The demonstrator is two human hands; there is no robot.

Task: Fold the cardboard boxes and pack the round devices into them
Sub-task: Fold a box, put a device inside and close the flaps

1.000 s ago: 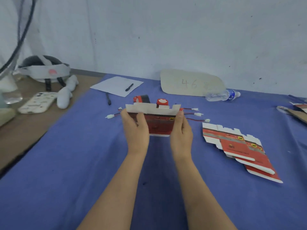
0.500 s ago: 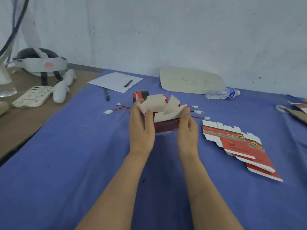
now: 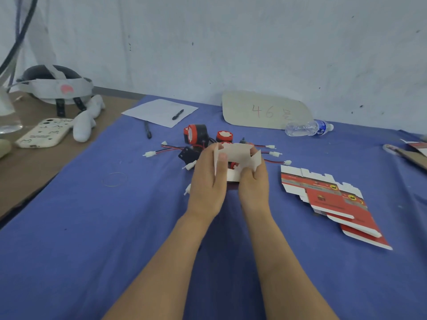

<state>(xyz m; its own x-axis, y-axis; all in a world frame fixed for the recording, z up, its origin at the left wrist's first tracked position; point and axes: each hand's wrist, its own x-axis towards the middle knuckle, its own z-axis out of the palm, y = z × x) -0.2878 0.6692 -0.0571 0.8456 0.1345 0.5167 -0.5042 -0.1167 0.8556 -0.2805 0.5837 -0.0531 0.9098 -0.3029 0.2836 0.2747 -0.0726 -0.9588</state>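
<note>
The half-folded cardboard box (image 3: pixel 240 155) is held just on the person's side of the round devices (image 3: pixel 199 134), one hand at each end, likely so the end flaps can be tucked in: the left hand (image 3: pixel 206 183) pinches its flap under the thumb, the right hand (image 3: pixel 254 184) curls round the other end. Its long axis runs left to right, white inside facing the person
</note>
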